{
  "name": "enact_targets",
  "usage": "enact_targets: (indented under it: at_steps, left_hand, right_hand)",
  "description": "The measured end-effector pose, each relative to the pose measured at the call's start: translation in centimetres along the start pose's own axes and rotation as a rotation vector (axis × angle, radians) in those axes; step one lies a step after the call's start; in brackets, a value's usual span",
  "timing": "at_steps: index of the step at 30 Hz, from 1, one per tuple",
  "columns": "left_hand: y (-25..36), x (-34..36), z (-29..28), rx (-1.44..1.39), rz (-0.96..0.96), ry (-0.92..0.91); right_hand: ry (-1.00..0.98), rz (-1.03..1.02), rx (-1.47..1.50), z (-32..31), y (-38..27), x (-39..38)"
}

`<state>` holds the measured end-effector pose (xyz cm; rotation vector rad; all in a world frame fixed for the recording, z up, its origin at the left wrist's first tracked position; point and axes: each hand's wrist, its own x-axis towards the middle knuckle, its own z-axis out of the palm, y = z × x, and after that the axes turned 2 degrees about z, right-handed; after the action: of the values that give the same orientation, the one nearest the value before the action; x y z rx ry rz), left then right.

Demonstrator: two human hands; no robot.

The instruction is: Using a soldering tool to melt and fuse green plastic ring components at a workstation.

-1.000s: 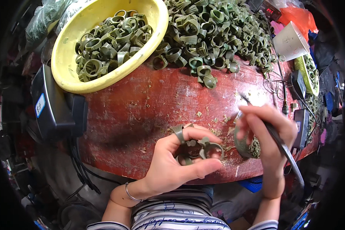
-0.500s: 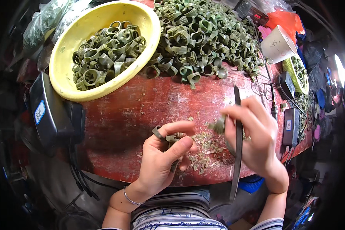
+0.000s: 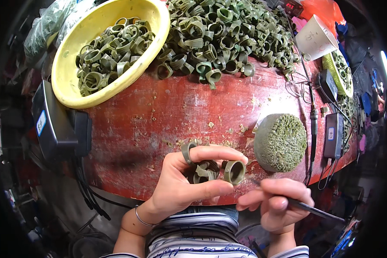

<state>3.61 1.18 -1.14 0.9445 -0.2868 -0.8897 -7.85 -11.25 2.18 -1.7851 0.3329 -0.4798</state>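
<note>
My left hand pinches an olive-green ring between thumb and forefinger, its opening facing right. More green ring pieces are bunched in that palm, partly hidden by the fingers, and another ring sits at the base of a finger. My right hand is closed around a slim dark tool, whose tip points at the pinched ring; whether it touches cannot be made out. Just beyond the right hand stands a round green block with a rough, crumbly face.
A yellow basin of green rings stands at far left, beside a large heap of rings. Black boxes with cables are at left. A white cup, a cable and a small dark box line the right side.
My right hand has come down toward me and turned the tool from upright to slanting. The left hand now holds a ring at its fingertips. The round block now shows fully.
</note>
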Motion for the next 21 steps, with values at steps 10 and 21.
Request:
enact_targets:
  at_steps: [10,21]
  left_hand:
    - [-0.2,-0.3,-0.6,0.010,-0.018,0.003]
    - [-0.2,-0.2,-0.5,-0.114,-0.066,-0.025]
  right_hand:
    - [-0.081,-0.078,0.174,0.2,2.1,-0.2]
    - [0.105,-0.015,0.270,-0.2,2.3,-0.2]
